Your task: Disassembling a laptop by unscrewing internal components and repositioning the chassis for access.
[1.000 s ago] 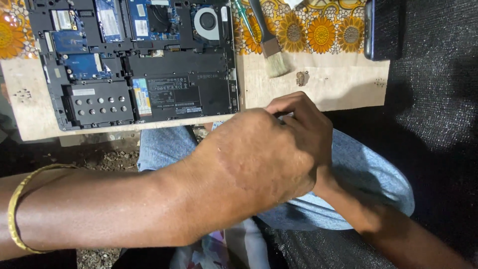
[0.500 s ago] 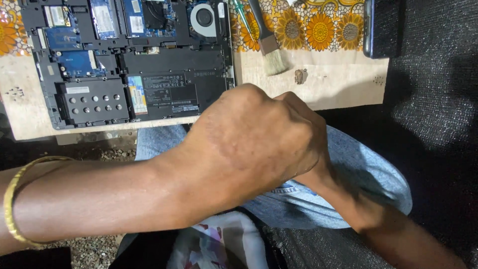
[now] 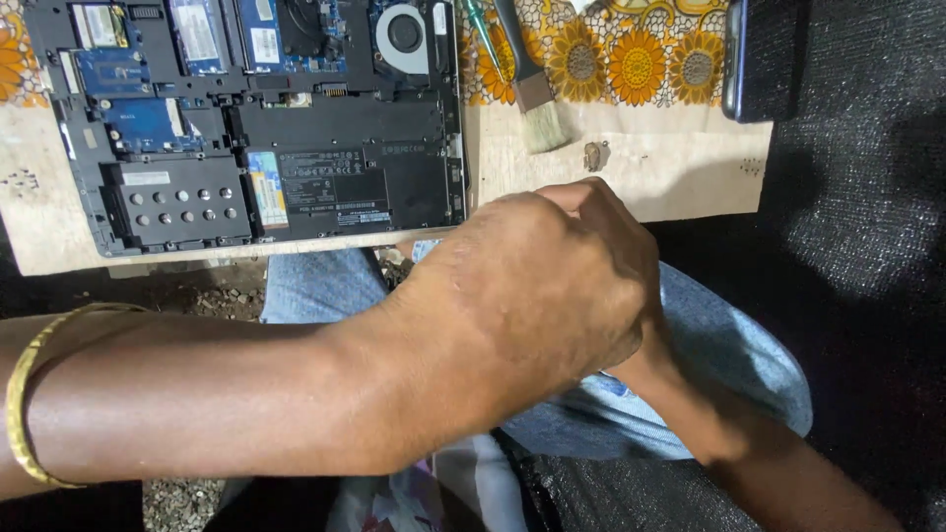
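Pale wooden counter (image 3: 650, 177) spans the top of view, w/ a yellow sunflower-print cloth (image 3: 631, 59) at 12–1 o'clock. Opened laptop (image 3: 256, 118) lies bottom cover off at 10–11 o'clock: cooling fan (image 3: 404, 32) at its upper right, blue boards on the left, black battery section in the middle. Paintbrush (image 3: 527, 79) lies on the counter just beside the laptop's right edge, bristles toward the person; green-handled screwdriver (image 3: 483, 34) right next to it. Small metal part (image 3: 592, 156) near the bristles. Dark phone (image 3: 754, 59) at 1 o'clock on the counter edge.

Left hand (image 3: 552, 286) at centre, curled into a closed fist, over the lap in blue jeans (image 3: 729, 365); can't tell what it grips, if anything. Gold bangle (image 3: 30, 394) on the left forearm at 8 o'clock. Right hand is hidden under the left; only its forearm shows at 5 o'clock, state can't tell.
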